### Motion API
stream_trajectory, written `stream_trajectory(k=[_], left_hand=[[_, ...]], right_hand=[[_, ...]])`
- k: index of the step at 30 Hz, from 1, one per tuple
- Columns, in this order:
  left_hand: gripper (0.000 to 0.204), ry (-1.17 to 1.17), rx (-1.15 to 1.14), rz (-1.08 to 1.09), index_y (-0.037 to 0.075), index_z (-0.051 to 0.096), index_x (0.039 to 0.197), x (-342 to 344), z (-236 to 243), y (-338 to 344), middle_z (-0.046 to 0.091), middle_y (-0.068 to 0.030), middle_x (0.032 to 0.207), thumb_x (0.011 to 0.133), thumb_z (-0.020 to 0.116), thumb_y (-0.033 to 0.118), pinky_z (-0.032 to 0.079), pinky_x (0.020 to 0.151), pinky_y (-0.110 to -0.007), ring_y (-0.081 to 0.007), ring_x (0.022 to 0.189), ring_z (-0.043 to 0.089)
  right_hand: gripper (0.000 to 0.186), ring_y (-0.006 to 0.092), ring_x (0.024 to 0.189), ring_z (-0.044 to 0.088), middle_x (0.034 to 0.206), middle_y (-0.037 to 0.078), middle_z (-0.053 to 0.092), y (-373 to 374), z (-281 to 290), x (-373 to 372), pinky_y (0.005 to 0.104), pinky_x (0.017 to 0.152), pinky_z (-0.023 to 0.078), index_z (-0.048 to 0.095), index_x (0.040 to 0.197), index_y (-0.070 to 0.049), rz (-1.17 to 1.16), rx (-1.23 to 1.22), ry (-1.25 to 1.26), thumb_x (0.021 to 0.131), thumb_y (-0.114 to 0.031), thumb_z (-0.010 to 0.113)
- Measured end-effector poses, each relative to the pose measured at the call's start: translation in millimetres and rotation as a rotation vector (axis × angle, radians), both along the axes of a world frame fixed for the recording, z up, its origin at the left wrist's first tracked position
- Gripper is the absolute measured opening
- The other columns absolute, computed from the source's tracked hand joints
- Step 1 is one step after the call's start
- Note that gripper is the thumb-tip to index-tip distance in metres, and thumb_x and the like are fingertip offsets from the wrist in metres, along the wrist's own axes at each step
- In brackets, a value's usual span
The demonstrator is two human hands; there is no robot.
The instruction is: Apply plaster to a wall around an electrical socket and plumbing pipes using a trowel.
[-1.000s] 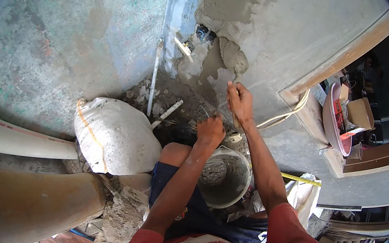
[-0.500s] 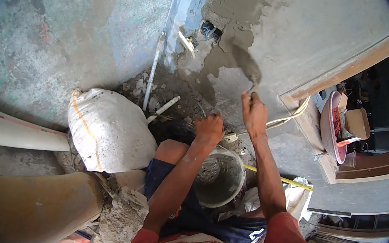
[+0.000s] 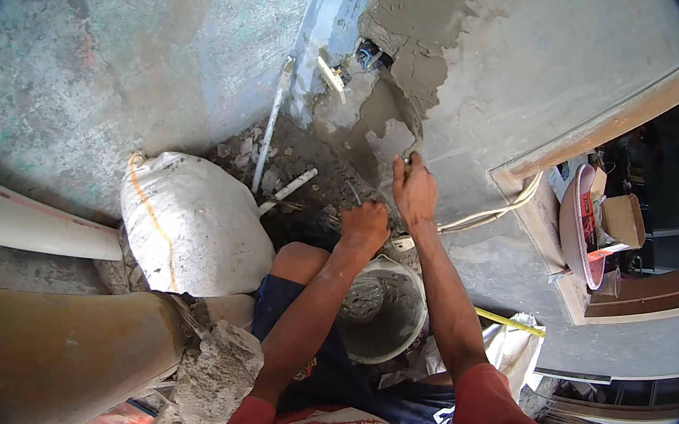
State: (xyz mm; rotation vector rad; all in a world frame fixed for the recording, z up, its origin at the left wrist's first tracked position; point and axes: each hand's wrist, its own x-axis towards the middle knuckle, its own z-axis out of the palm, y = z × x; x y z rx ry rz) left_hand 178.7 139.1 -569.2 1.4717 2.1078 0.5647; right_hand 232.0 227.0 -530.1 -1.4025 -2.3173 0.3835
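My right hand (image 3: 416, 191) is closed round the handle of a trowel (image 3: 413, 127), whose narrow-looking blade lies against the wall, on the edge of the wet grey mortar (image 3: 426, 13). Lower and to the left, my left hand (image 3: 365, 222) is closed in a fist above the bucket; a thin grey strand shows beside its knuckles, and what it grips is hidden. The bucket (image 3: 391, 339), partly filled with mortar, stands between my legs. Above the trowel, an open socket hole (image 3: 370, 55) with wires sits in the wall, a white faceplate (image 3: 331, 79) hanging beside it.
A white sack (image 3: 196, 223) stands at left, near a white pipe (image 3: 272, 126) in the corner and rubble. Large pipes (image 3: 22, 213) lie farther left. Cables (image 3: 503, 208) run along the right wall towards a wooden-framed opening holding a pink basket (image 3: 579, 218).
My right hand and the trowel have moved left and slightly down along the wall, and the blade has turned more edge-on. My left hand has stayed almost in place.
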Motion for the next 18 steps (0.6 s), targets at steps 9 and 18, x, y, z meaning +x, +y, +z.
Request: stream_trajectory(k=[9,18], left_hand=[[0.040,0.019,0.007,-0.009,0.004,0.050,0.114,2.4,-5.5,2.3,0.062,-0.0150,0.098,0.077,0.059,0.018,0.042,0.082,-0.054,-0.0315,0.091,0.061],[0.042,0.013,-0.018,-0.005,0.004,0.049,0.114,4.9,-2.8,4.1,0.063,-0.0105,0.100,0.075,0.060,0.016,0.039,0.084,-0.054,-0.0284,0.090,0.062]], right_hand=[[0.038,0.0435,0.064,0.055,0.064,0.026,0.056,-0.7,62.4,17.6,0.0465,0.058,0.041,0.052,0.088,0.004,-0.032,0.084,0.204,0.088,-0.034,0.048],[0.044,0.0363,0.055,0.056,0.054,0.023,0.051,41.9,127.9,7.1,0.0423,0.055,0.042,0.054,0.078,0.006,0.239,0.020,-0.056,0.088,-0.036,0.046]])
